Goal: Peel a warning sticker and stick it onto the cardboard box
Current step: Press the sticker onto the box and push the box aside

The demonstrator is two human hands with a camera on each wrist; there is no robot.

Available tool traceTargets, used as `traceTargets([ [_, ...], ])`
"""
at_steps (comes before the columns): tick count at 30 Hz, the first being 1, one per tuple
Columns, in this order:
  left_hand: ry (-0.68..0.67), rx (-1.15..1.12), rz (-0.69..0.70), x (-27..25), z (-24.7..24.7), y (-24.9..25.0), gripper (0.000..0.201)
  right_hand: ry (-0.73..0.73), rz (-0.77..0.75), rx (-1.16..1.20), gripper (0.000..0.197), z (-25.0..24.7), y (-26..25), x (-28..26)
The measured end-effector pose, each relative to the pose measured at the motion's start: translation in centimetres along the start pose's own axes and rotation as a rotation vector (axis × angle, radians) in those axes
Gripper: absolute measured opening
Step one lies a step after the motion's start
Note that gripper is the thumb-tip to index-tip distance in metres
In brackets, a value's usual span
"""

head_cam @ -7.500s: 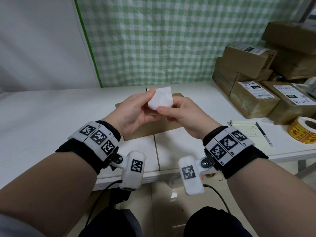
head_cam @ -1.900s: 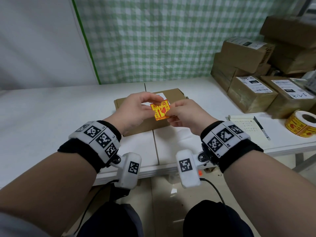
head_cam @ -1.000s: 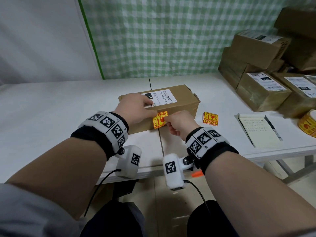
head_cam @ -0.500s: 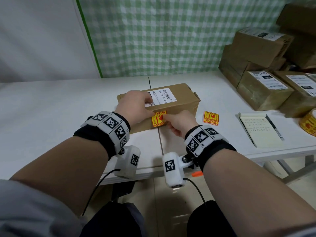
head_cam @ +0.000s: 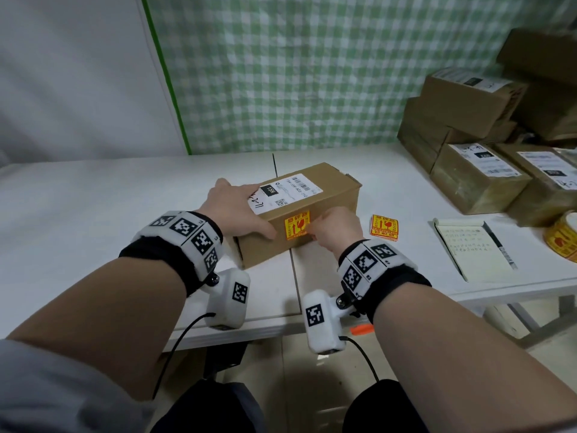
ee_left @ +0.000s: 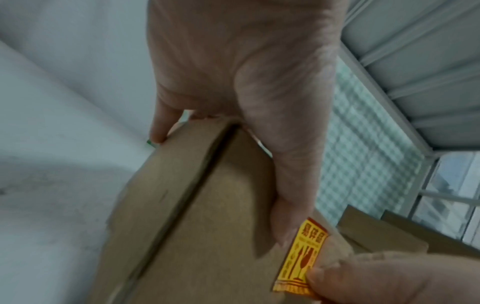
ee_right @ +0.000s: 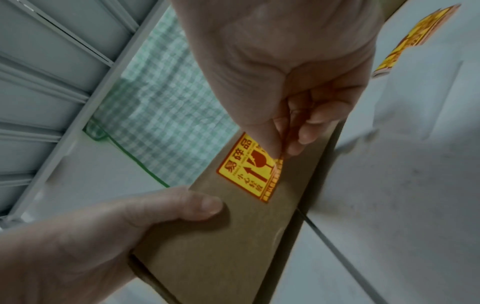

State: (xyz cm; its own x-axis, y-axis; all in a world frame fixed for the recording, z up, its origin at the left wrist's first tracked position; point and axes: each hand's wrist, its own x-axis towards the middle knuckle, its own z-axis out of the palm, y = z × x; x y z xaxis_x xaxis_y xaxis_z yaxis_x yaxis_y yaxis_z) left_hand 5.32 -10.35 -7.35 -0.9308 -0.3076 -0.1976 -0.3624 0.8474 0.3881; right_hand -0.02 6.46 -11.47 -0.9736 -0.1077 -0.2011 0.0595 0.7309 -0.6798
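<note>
Peeling done, by the look of it; yellow-and-red rectangular warning sticker (head_cam: 296,228) already lying against the near side face of the brown oblong cardboard box (head_cam: 324,195), just below its top edge, on the white table (head_cam: 93,207); left part of it flat on the card, right edge pinched between thumb and curled fingers of the right hand (head_cam: 332,231), seemingly not yet pressed down, seen most plainly from the right wrist; left hand (head_cam: 235,210) spread over the left end of the box top, fingers fairly straight, thumb pressed on the near face beside the sticker, steadying rather than gripping; left to do, most likely: letting go of that edge and rubbing the whole sticker flat; a spare yellow sticker piece (head_cam: 384,227) lying on the table just right of the box; notepad (head_cam: 468,248) farther right.
</note>
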Motion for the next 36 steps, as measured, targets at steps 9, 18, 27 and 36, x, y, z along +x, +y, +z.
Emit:
traceTargets([
  [9, -0.247, -0.486, -0.103, -2.8, -2.3, -0.7, 0.025, 0.232, -0.11, -0.084, 0.03, -2.6, -1.1, -1.4],
  [18, -0.296, -0.542, -0.126, -4.0, -2.2, -2.5, 0.057, 0.471, -0.437, -0.061, 0.041, -1.2, -5.2, -3.1],
  [27, -0.424, -0.621, -0.017, -3.0, -2.2, -3.6, 0.086, 0.575, -0.492, -0.206, 0.044, 0.9, -4.6, -1.4],
  [36, -0.41, -0.641, -0.029, -2.7, -2.1, -3.9, 0.09, 0.618, -0.374, -0.259, 0.048, 0.0, -3.4, -0.4],
])
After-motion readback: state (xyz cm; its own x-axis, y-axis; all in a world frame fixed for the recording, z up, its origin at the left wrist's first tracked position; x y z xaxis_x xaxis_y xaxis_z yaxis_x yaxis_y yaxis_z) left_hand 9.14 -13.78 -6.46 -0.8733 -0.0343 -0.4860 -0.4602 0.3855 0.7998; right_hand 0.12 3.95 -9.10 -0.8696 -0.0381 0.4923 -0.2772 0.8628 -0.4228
